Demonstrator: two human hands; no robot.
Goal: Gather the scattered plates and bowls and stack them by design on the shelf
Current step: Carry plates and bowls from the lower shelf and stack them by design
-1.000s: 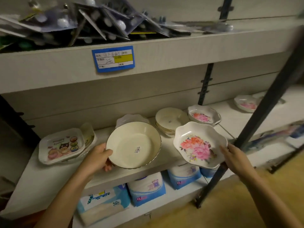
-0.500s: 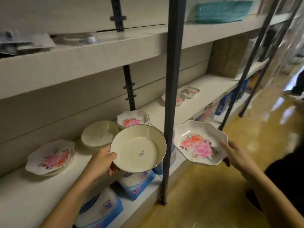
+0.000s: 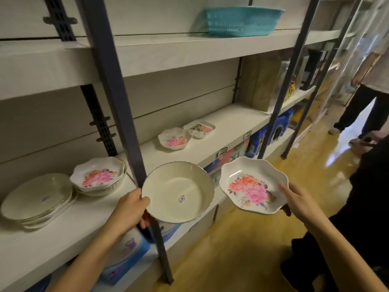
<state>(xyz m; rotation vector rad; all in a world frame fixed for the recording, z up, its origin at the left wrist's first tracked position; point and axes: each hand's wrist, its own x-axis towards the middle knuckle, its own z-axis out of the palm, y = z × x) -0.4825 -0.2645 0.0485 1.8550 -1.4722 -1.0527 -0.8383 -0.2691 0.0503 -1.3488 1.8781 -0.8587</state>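
Observation:
My left hand (image 3: pixel 130 209) grips the rim of a plain cream bowl (image 3: pixel 177 192) with a small sticker inside, held in front of the shelf edge. My right hand (image 3: pixel 297 202) holds a scalloped floral plate (image 3: pixel 252 185) by its right rim, out over the aisle. On the white shelf (image 3: pixel 231 123) sit a stack of cream bowls (image 3: pixel 36 199) at far left, a stack of floral plates (image 3: pixel 99 175) beside it, a single floral plate (image 3: pixel 174 138) farther right, and a square cartoon plate (image 3: pixel 199 128) behind that.
A dark metal upright (image 3: pixel 117 106) stands just left of the cream bowl, and another upright (image 3: pixel 282 89) farther right. A teal basket (image 3: pixel 242 21) is on the upper shelf. Blue packages (image 3: pixel 126 249) fill the bottom shelf. A person (image 3: pixel 366 98) stands down the aisle at right.
The view has swung right along the shelf; both hands kept their dishes. The single floral plate and the cartoon plate on the shelf now look nearer.

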